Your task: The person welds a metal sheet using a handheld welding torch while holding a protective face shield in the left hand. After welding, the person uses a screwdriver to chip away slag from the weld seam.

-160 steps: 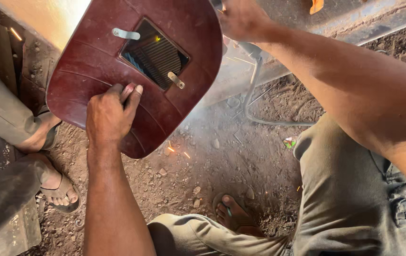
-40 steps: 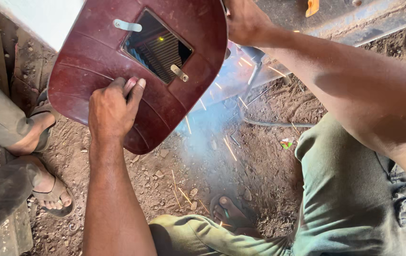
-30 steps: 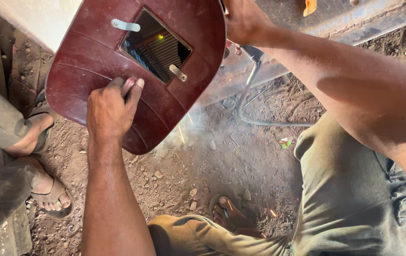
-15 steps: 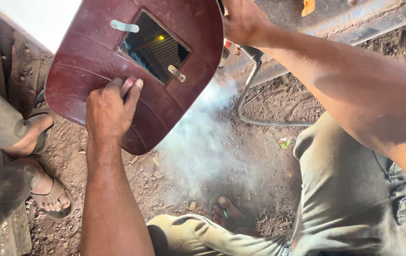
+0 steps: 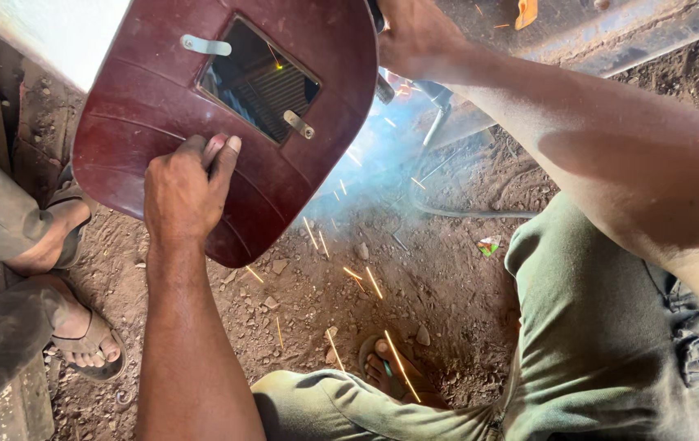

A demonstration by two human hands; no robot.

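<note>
STEP: welding under way, judged by sparks | left hand (image 5: 182,184) fingers gripping dark red oval welding shield (image 5: 227,122) at 11 o'clock | right hand (image 5: 415,37) at 12 o'clock, grip cannot be told | NEXT: hold shield steady.

The left hand (image 5: 184,186) grips the back of a dark red welding shield (image 5: 227,122), held up with its dark window (image 5: 259,80) facing the work. The right hand (image 5: 415,37) reaches past the shield's upper edge toward a metal beam (image 5: 611,33). Sparks (image 5: 374,282) and bluish smoke (image 5: 382,147) fall over the dirt floor (image 5: 317,302). Another person's sandalled feet (image 5: 71,343) stand at the left.
</note>
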